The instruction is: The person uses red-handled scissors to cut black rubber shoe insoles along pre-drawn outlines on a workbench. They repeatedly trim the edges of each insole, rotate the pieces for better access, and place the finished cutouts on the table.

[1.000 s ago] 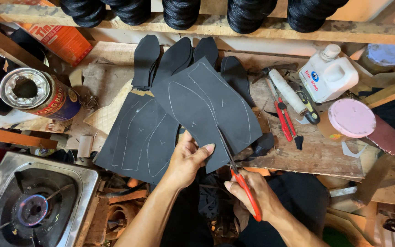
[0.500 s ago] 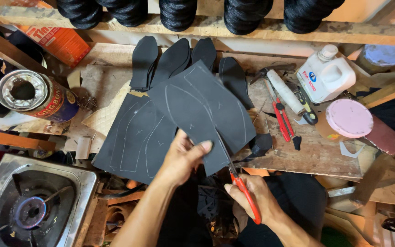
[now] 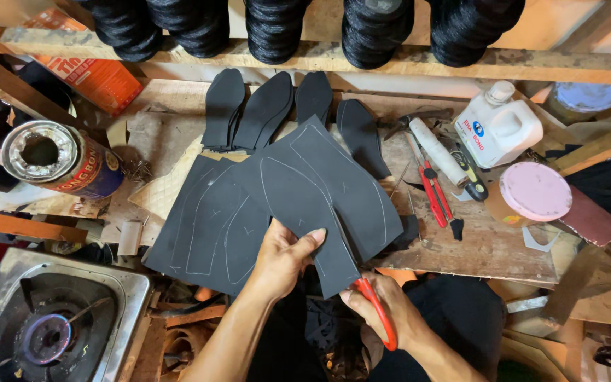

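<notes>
A black foam sheet (image 3: 319,191) with chalk-drawn sole outlines is held over the wooden bench. My left hand (image 3: 281,258) grips its lower edge, thumb on top. My right hand (image 3: 383,315) holds red-handled scissors (image 3: 376,311) whose blades run up into the sheet along a drawn line, splitting it into two flaps. A second outlined black sheet (image 3: 210,226) lies underneath to the left.
Several cut black soles (image 3: 263,110) lie at the back of the bench. A white plastic bottle (image 3: 500,131), pink lid (image 3: 535,191), red pliers (image 3: 433,191) and a white-handled tool sit right. An open glue tin (image 3: 58,159) stands left, a gas burner (image 3: 47,336) lower left.
The scissors have cut further up the sheet, and the slit between the two flaps is longer. My left hand shifted slightly on the sheet's lower edge.
</notes>
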A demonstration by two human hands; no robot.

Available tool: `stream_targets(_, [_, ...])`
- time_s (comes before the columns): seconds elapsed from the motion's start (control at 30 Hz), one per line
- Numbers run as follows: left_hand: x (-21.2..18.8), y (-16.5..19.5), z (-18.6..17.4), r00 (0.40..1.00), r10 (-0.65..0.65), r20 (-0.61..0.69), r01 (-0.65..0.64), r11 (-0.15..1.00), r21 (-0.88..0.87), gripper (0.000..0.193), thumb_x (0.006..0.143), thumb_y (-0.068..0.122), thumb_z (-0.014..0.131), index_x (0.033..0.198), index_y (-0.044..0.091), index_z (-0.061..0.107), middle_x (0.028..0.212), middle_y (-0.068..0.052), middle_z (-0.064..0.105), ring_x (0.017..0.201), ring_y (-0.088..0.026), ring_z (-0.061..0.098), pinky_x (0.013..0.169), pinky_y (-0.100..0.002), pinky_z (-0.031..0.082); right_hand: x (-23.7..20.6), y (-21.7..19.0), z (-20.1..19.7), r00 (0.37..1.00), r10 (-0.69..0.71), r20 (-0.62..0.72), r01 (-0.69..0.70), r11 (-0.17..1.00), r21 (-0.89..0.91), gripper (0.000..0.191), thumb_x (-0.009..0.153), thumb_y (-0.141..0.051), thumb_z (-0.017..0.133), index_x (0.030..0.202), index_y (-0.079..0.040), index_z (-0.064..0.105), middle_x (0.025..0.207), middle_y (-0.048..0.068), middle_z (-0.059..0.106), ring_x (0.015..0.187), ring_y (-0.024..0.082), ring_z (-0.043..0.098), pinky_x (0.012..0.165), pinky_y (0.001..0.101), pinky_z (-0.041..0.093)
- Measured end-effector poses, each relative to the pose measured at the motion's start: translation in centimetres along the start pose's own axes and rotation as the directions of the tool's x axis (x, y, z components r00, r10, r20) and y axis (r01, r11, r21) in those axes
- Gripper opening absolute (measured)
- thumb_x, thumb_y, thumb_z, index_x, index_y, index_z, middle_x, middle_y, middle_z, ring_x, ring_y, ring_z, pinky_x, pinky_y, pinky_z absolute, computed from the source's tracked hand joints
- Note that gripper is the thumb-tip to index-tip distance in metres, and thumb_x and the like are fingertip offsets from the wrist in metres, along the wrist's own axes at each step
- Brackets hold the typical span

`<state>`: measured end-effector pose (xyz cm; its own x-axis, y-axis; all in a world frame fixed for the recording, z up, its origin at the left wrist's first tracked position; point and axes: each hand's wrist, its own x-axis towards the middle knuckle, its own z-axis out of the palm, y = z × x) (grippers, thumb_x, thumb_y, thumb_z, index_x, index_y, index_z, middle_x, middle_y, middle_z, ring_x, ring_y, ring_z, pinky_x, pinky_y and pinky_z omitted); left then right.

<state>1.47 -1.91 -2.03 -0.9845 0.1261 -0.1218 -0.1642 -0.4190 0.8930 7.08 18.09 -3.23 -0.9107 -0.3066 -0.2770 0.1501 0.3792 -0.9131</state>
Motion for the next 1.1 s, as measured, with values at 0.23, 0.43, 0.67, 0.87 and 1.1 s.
stream_targets(0.23, [-0.2, -0.1, 0.2, 0.998, -0.057, -0.003, 0.057, 0.997, -0.054, 0.053, 0.091, -0.003, 0.064, 0.139, 0.004, 0.042, 0.125, -0.015, 0.063, 0.100, -0.022, 0.069, 0.074, -0.034, 0.061, -0.7, -0.3, -0.1, 0.991, 0.129, -0.034, -0.130, 0.991, -0.017, 0.025, 0.086, -0.026, 0.068, 0.080, -0.002, 0.068, 0.062, 0.002, 0.056, 0.060, 0.013, 0.051, 0.059, 0.0337, 0.044])
stream_targets(0.43, [-0.1, -0.6, 0.2, 0.998, -0.058, -0.005, 0.057, 0.993, -0.099, 0.055, 0.090, -0.004, 0.065, 0.139, 0.004, 0.043, 0.122, -0.013, 0.065, 0.100, -0.020, 0.069, 0.076, -0.033, 0.061, -0.9, 1.1, 0.2, 0.994, 0.073, -0.076, -0.070, 0.997, 0.035, 0.022, 0.085, -0.023, 0.070, 0.076, -0.003, 0.066, 0.059, -0.001, 0.053, 0.057, 0.010, 0.048, 0.056, 0.0308, 0.044])
stream_targets(0.67, [0.4, -0.4, 0.0, 0.987, -0.118, -0.110, 0.131, 0.983, 0.126, 0.042, 0.097, 0.000, 0.069, 0.134, -0.001, 0.049, 0.116, -0.022, 0.066, 0.075, -0.025, 0.052, 0.056, -0.038, 0.040, -1.1, 2.6, 0.2, 0.990, -0.071, -0.118, 0.074, 0.997, 0.023, 0.027, 0.086, -0.022, 0.072, 0.071, -0.003, 0.059, 0.059, -0.001, 0.050, 0.057, 0.010, 0.046, 0.055, 0.0312, 0.043])
stream_targets(0.87, [0.8, 1.2, -0.2, 0.988, -0.095, -0.126, 0.091, 0.995, -0.037, 0.044, 0.088, 0.009, 0.066, 0.125, 0.005, 0.043, 0.113, -0.016, 0.067, 0.089, -0.027, 0.074, 0.063, -0.045, 0.067, -1.1, 0.8, -0.9, 0.990, 0.143, -0.005, -0.142, 0.989, 0.026, 0.031, 0.087, -0.026, 0.069, 0.069, -0.004, 0.059, 0.050, 0.004, 0.050, 0.044, 0.013, 0.048, 0.045, 0.0320, 0.042])
stream_targets(1.1, [0.5, 0.3, -0.2, 0.991, -0.057, -0.125, 0.065, 0.996, 0.061, 0.040, 0.091, 0.007, 0.069, 0.125, 0.003, 0.048, 0.099, -0.015, 0.069, 0.067, -0.020, 0.065, 0.044, -0.031, 0.049, -0.6, 0.2, -1.3, 0.987, 0.133, 0.095, -0.144, 0.982, 0.122, 0.027, 0.085, -0.023, 0.065, 0.068, -0.002, 0.058, 0.047, 0.004, 0.053, 0.038, 0.014, 0.052, 0.039, 0.0317, 0.041])
